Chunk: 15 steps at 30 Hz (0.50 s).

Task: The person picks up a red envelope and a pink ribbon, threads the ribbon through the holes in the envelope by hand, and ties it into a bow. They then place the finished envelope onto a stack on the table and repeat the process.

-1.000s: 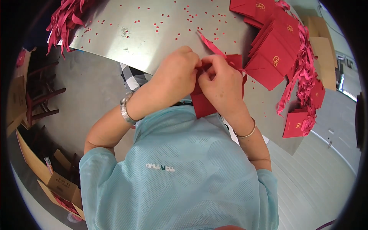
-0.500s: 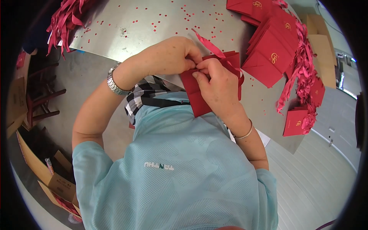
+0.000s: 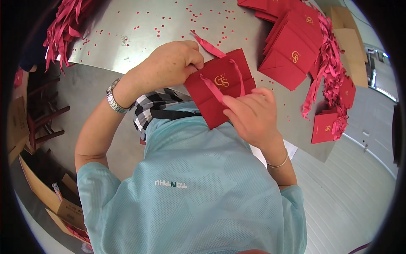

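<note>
A small red paper gift bag (image 3: 207,101) with a gold emblem is held tilted in front of my waist, at the table's near edge. My left hand (image 3: 175,63) is closed, pinching the bag's left corner. My right hand (image 3: 256,116) has its fingers bent at the bag's right edge. The pink ribbon handle (image 3: 238,74) loops across the bag's face toward those fingers; whether they grip ribbon, edge or both is hidden. Another pink ribbon (image 3: 209,46) sticks out past the bag's far side.
Stacked red gift bags (image 3: 287,51) lie at the table's right, beside a long heap of pink ribbons (image 3: 327,72). More ribbons (image 3: 63,29) hang off the far-left edge. Red paper dots are scattered on the metal table (image 3: 144,17). Cardboard boxes (image 3: 69,211) stand at lower left, near a stool (image 3: 46,112).
The bag has turned so its emblem face and ribbon loop show. My right hand has moved away from the left, down to the bag's right edge. My left hand has shifted slightly left.
</note>
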Available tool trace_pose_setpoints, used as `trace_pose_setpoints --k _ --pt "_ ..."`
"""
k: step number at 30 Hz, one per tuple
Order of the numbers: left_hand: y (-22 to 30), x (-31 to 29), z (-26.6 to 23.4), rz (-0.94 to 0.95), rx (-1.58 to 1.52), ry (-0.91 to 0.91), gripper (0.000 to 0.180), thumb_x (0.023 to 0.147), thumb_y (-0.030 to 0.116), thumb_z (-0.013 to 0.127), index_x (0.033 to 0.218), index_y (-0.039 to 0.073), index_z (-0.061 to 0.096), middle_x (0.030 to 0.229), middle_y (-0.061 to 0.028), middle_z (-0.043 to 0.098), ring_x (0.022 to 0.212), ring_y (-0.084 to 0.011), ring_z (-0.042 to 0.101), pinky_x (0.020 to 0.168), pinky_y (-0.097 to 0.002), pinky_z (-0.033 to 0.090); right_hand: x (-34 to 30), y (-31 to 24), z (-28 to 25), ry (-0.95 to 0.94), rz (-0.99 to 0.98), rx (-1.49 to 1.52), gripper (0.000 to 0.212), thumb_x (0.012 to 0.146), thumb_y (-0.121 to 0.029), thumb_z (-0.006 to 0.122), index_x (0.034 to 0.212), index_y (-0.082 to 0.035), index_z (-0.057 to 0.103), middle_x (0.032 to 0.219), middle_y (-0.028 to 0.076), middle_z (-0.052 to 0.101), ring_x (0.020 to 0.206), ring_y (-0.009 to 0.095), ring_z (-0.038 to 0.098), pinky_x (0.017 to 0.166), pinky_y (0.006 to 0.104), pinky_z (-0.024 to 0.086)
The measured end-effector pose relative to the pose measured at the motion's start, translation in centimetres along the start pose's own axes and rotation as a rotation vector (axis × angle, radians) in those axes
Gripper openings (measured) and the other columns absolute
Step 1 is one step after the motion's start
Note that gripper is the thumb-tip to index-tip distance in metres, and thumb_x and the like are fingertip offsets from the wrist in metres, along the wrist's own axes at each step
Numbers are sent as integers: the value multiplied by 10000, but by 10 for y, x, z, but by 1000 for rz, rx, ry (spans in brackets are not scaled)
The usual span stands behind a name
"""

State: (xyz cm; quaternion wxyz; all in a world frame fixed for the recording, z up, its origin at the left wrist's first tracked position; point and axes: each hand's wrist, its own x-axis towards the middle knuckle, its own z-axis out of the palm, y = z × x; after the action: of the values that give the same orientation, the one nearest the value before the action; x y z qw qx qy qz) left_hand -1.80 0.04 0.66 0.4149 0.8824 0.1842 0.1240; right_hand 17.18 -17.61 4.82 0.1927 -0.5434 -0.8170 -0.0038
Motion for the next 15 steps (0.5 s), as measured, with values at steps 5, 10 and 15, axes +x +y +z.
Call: trace_pose_setpoints --k 5,10,15 --pt "-3 2 1 2 -7 4 88 761 -50 622 837 -9 637 846 -96 584 733 -271 601 649 -351 482 -38 7 29 237 320 196 715 710 -211 806 1271 27 431 1137 169 577 1011 323 545 901 412 410" --pt "-2 2 -1 -86 -172 56 72 759 -39 620 821 -9 641 817 -101 587 717 -253 602 650 -334 486 -39 8 39 98 532 277 1067 706 -260 831 1484 62 175 1313 221 489 1158 367 478 994 440 392" --pt "-18 7 -29 -379 -113 388 117 779 49 659 890 23 685 805 -78 653 721 -220 617 664 -294 491 -40 9 38 55 504 256 1026 718 -259 821 1481 57 211 1332 221 479 1184 358 468 1009 438 387"
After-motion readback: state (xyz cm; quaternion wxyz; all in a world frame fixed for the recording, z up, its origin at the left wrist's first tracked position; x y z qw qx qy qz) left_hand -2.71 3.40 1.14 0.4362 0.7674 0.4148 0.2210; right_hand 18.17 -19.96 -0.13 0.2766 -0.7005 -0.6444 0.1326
